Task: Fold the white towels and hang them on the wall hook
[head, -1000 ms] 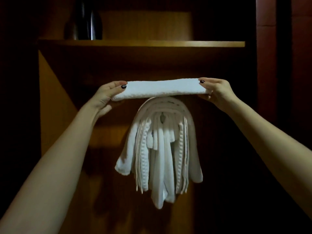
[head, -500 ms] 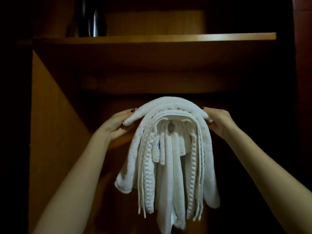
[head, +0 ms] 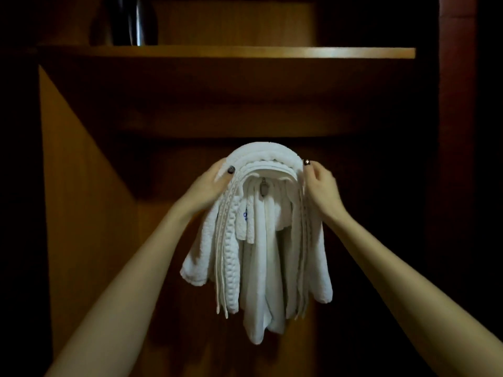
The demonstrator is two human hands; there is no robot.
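— Where is the top towel [head: 265, 151]?

— Draped in an arch over the other towels [head: 261, 240], right between the two hands. Its crown rises just above both thumbs, and its ends hang down past the wrists on either side.

— What is the left hand [head: 208, 187] doing?

— It pinches the towel's left shoulder. The thumb, with a dark nail, lies on the front of the cloth, and the fingers go round behind it, out of sight.

— And the right hand [head: 322, 186]?

— It grips the right shoulder, a shade higher. The thumb tip sits at the towel's outer edge and the fingers are curled in against its side. I cannot tell how much cloth is between them.

— Where is the hook [head: 263, 188]?

— Midway between the hands, level with the palms, under the arch. Only a small metal tip shows, with the folded strips bunched around it.

— How do the rest hang?

— In layers below the hands: a waffle-weave strip nearer the left wrist, smoother ones in the middle, thin edges by the right wrist. The longest reaches well below both forearms.

— Anything above?

— A wooden shelf [head: 272, 52] well over the hands, with a dark vessel [head: 130, 21] on it, up and to the left.
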